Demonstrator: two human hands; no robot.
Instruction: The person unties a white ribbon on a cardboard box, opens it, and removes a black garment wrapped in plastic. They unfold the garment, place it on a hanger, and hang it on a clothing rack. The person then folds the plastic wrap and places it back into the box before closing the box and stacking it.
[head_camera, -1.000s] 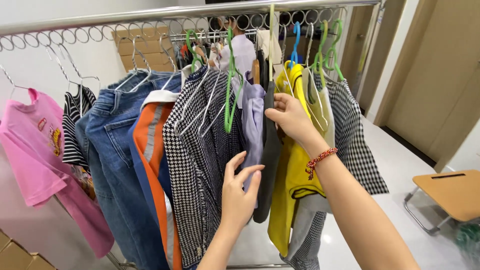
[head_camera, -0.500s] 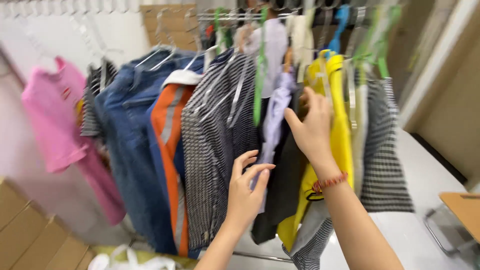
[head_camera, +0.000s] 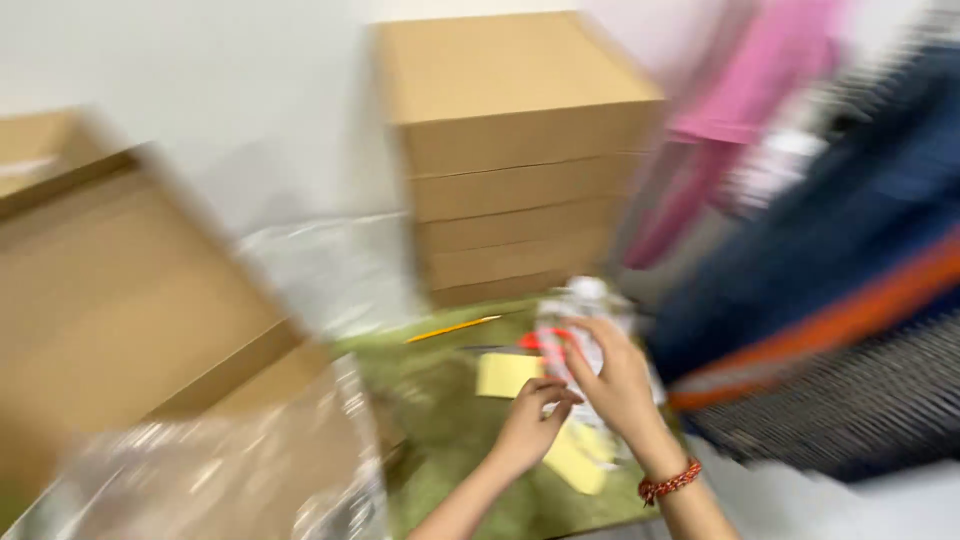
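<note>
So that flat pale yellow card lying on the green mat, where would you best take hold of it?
Probably by the pale yellow card's left edge, coming from above and the left. It lies flat on the green mat, so only its edges offer a pinch, and that side looks bare, while the left hand and right hand crowd its right. The picture is blurred, so this is tentative.

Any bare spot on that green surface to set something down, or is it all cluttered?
Bare green surface shows left of the left hand, bordered by the yellow paper, the pencil and the clear plastic film. It is crowded around the right hand: a white bundle, more yellow sheets, then hanging clothes. The frame is blurred.
</note>
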